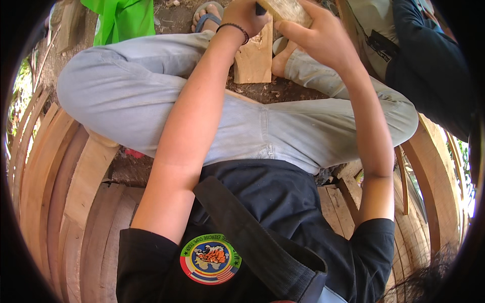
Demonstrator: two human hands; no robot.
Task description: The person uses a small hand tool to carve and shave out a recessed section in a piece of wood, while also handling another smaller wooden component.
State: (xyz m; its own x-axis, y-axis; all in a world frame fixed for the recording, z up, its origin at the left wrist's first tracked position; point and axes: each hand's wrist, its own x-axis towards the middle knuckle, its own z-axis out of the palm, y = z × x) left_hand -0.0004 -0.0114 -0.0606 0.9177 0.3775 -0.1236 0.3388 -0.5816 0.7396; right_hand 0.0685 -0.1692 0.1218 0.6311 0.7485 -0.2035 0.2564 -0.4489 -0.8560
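Both my hands are at the top edge of the view, out in front of my crossed legs. My left hand is closed around something black, perhaps a handle; the rest of it is hidden or cut off by the frame. My right hand grips a light brown piece of wood, the thumb along its near edge. The wood lies right beside the left fist, and its far end is out of view. Below the hands, a pale wooden block sits on the dirt between my feet.
Curved wooden planks stand along the left and right sides. A bright green cloth or bag is at the upper left. Another person's dark sleeve is close at the upper right. Wood chips lie on the ground.
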